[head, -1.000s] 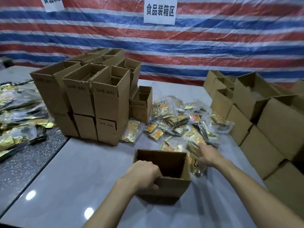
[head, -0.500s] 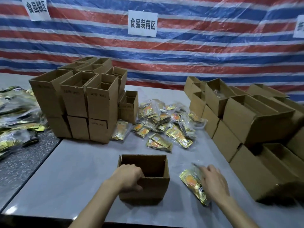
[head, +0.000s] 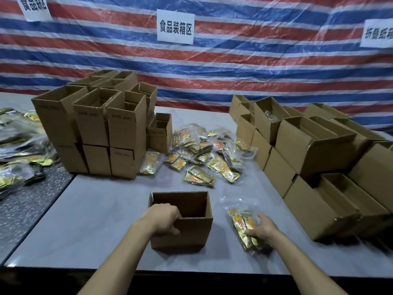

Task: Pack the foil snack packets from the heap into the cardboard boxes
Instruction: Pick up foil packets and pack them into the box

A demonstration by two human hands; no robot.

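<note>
Left hand [head: 168, 218] still grips the box [head: 187, 234]; right hand [head: 262, 227] now seemingly clutches the packet bundle [head: 238, 221].

Right hand [head: 262, 227] with packet bundle [head: 239, 220], earlier at the heap [head: 204, 154], now beside the open box [head: 191, 231]

Left hand [head: 164, 218] grips the box [head: 187, 233] rim (thumb outside); right hand [head: 262, 227], palm down, clasps packets [head: 238, 220].
</note>
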